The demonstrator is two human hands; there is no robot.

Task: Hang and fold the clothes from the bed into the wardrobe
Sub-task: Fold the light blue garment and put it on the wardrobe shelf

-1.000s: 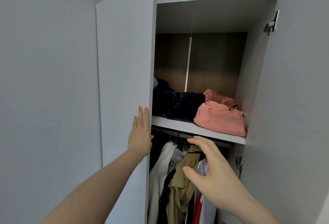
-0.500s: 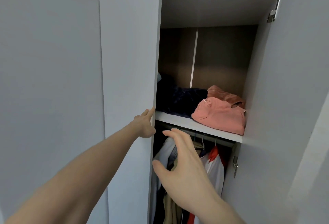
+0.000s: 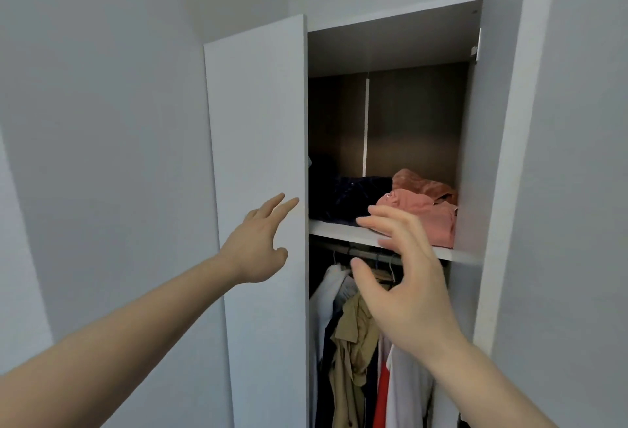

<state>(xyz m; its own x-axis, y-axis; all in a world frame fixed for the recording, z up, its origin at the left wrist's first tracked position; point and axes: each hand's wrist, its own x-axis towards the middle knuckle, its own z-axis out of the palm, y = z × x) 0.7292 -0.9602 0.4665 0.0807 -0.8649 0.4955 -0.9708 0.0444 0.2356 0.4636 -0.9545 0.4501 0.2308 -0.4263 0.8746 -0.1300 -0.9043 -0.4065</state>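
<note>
Both grips spread wide, holding nothing: left hand by wardrobe door, right hand before shelf.

Wardrobe ajar — folded clothes shelved, garments hanging below

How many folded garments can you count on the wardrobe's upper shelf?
3: a navy garment on the left, a pink garment at front right, a rust-brown garment behind it. The left door may hide more.

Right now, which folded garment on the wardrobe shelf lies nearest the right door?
The pink folded garment; the dark navy garment lies left, toward the left door.
</note>
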